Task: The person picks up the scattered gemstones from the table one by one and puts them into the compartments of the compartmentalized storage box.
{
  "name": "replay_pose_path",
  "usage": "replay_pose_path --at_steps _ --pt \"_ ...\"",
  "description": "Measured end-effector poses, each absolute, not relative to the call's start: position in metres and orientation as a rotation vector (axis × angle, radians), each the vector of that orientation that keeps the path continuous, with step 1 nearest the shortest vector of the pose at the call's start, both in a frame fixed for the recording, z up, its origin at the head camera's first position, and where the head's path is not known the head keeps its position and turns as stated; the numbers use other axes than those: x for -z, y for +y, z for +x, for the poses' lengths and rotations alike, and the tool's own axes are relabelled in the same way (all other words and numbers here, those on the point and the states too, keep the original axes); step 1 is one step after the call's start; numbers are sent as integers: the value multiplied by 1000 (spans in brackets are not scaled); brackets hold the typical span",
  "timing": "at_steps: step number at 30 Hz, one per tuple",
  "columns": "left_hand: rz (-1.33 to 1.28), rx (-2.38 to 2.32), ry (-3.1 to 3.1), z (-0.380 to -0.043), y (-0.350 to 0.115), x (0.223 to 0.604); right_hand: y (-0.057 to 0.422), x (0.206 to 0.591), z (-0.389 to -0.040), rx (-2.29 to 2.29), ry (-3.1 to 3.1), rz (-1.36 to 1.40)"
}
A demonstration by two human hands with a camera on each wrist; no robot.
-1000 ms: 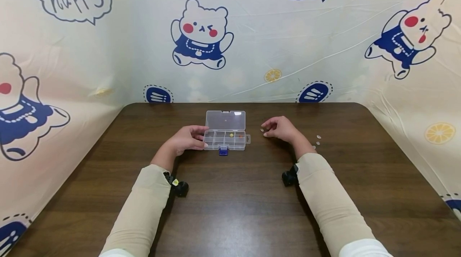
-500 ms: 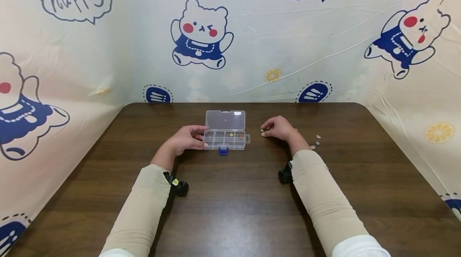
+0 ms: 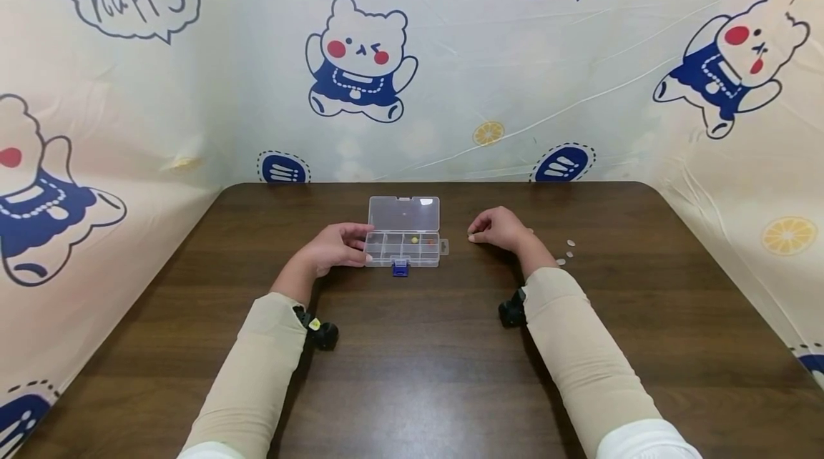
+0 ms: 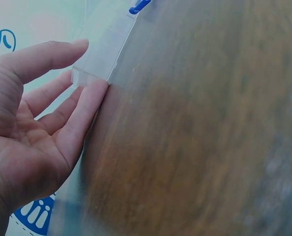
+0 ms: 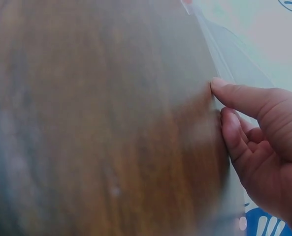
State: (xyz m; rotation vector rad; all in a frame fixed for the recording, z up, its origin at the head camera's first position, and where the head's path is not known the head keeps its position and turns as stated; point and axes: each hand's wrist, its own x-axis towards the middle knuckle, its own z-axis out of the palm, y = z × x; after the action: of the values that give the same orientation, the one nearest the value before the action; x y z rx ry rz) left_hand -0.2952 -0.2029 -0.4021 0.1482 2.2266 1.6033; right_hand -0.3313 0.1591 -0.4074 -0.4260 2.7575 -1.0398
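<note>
A clear plastic compartment box [image 3: 384,262] sits on the table with its lid [image 3: 403,214] raised at the back and a blue latch [image 3: 400,269] in front. A yellow bead [image 3: 415,239] and small orange-red pieces [image 3: 430,242] lie in its right compartments. My left hand [image 3: 335,246] holds the box's left end between thumb and fingers; the left wrist view shows fingers at the box's corner [image 4: 94,64]. To the right of the box, my right hand [image 3: 501,229] is low over the table. In the right wrist view, its thumb [image 5: 239,96] stands apart from the bent index finger.
Several small pale discs lie right of my right wrist, among them one pale disc [image 3: 571,243] at the back. The brown wooden table [image 3: 412,359] ends at a printed backdrop [image 3: 444,73]. Wrist cameras [image 3: 513,309] sit on both sleeves.
My right forearm has shifted slightly left. The small pale disc seen earlier at the right fingertips is now hidden in the head view. My left hand and the box stay put.
</note>
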Motion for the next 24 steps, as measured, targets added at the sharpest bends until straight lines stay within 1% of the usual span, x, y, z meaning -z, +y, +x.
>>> replay_pose_path --at_steps 24 --pt "144 -1602 2234 -295 -202 402 159 399 -324 1151 2694 -447"
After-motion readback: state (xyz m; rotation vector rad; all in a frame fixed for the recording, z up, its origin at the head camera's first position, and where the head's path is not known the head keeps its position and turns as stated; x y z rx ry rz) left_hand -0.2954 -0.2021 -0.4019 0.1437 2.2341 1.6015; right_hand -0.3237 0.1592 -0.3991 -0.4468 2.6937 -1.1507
